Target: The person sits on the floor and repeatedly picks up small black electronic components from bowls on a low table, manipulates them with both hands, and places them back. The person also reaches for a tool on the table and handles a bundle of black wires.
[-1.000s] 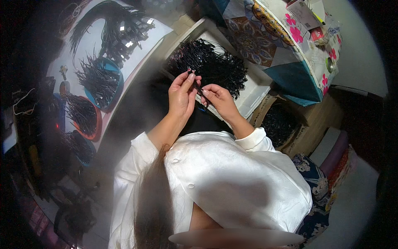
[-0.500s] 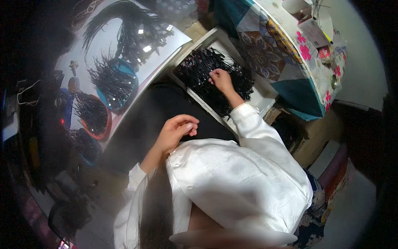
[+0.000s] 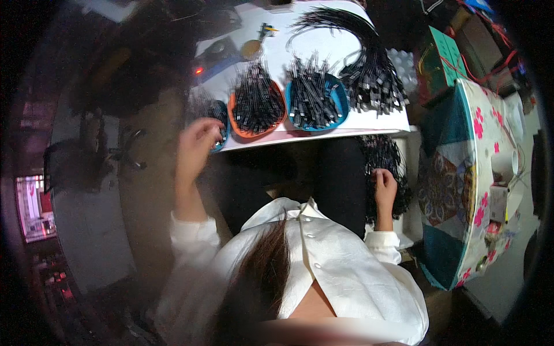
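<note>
My left hand [image 3: 201,134], smeared by motion, is at the near left edge of the white table, over a small dark blue bowl [image 3: 224,115] of thin black leads. Its fingers curl, but whether they hold anything does not show. Lower right, my right hand [image 3: 385,185] rests at a heap of thin black wires [image 3: 384,151] in a pale bin [image 3: 412,222]. Its fingers are closed at the wires; what they grip, if anything, is hidden. Along the table's near edge stand an orange bowl [image 3: 232,115] and a blue bowl [image 3: 344,109], both full of black leads with shiny ends.
A thick bundle of black cables [image 3: 369,75] lies on the white table [image 3: 277,139]. A round tan object [image 3: 251,49] sits farther back. To the right stands a flower-patterned, cloth-covered table [image 3: 470,173] with a white box [image 3: 498,202]; a green box [image 3: 441,55] is behind it.
The view has swung left, toward the table. My left hand has moved from near my lap to the leftmost bowl and is now blurred. My right hand is still at the wires in the bin.
</note>
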`<state>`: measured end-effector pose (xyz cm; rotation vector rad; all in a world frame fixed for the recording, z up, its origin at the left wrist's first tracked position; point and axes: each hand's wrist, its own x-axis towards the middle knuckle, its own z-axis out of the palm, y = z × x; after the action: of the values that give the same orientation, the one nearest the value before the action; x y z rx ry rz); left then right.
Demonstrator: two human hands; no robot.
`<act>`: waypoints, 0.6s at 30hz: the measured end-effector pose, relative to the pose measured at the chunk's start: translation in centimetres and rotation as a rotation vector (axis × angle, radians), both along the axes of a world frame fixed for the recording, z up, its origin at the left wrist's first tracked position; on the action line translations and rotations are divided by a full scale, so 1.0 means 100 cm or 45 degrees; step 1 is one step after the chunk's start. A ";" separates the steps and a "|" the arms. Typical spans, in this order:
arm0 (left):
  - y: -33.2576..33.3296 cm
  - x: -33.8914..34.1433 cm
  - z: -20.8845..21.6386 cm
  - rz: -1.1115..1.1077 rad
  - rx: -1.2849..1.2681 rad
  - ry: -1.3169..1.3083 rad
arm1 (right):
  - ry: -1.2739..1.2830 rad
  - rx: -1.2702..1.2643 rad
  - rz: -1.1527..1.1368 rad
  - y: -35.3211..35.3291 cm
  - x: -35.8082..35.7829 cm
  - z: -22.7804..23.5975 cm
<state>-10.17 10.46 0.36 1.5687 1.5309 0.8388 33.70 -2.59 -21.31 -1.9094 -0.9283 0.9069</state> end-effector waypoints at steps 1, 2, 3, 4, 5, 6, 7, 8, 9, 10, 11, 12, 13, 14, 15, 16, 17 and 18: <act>0.016 -0.013 -0.002 0.156 0.182 0.336 | 0.018 0.191 0.040 0.003 -0.009 0.014; 0.031 -0.023 -0.009 0.314 0.299 0.566 | 0.067 0.239 0.005 0.008 -0.019 0.030; 0.041 -0.031 -0.017 0.415 0.311 0.657 | 0.016 0.331 0.076 0.013 -0.028 0.048; 0.049 -0.035 -0.021 0.375 0.354 0.782 | 0.005 0.353 0.098 0.017 -0.036 0.067; 0.059 -0.037 -0.033 0.316 0.408 0.776 | -0.018 0.386 0.127 0.023 -0.046 0.086; 0.065 -0.037 -0.043 0.270 0.396 0.783 | -0.061 0.477 0.188 0.031 -0.058 0.103; 0.068 -0.034 -0.054 0.259 0.457 0.831 | -0.064 0.513 0.248 0.042 -0.072 0.118; 0.071 -0.030 -0.064 0.262 0.478 0.887 | -0.037 0.559 0.322 0.053 -0.085 0.131; 0.073 -0.029 -0.071 0.251 0.555 0.857 | -0.081 0.579 0.407 0.065 -0.099 0.143; 0.073 -0.026 -0.078 0.277 0.576 0.913 | -0.068 0.542 0.483 0.078 -0.112 0.153; 0.074 -0.027 -0.081 0.290 0.592 0.897 | -0.061 0.589 0.548 0.091 -0.126 0.160; 0.074 -0.028 -0.083 0.295 0.605 0.886 | -0.022 0.594 0.604 0.105 -0.140 0.165; 0.072 -0.030 -0.083 0.328 0.594 0.814 | -0.061 0.615 0.663 0.121 -0.154 0.169; 0.070 -0.033 -0.082 0.356 0.582 0.741 | -0.100 0.623 0.716 0.137 -0.167 0.171; 0.069 -0.034 -0.079 0.388 0.569 0.668 | -0.208 0.643 0.737 0.151 -0.179 0.173; 0.066 -0.036 -0.077 0.460 0.555 0.619 | -0.318 0.652 0.758 0.165 -0.190 0.172; 0.064 -0.038 -0.074 0.467 0.590 0.605 | -0.455 0.647 0.781 0.178 -0.200 0.171; 0.061 -0.038 -0.071 0.485 0.603 0.595 | -0.600 0.650 0.804 0.190 -0.210 0.169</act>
<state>-14.02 16.56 -6.73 1.9392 2.1262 1.1676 12.74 16.40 -4.40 -1.4083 -1.9086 0.4680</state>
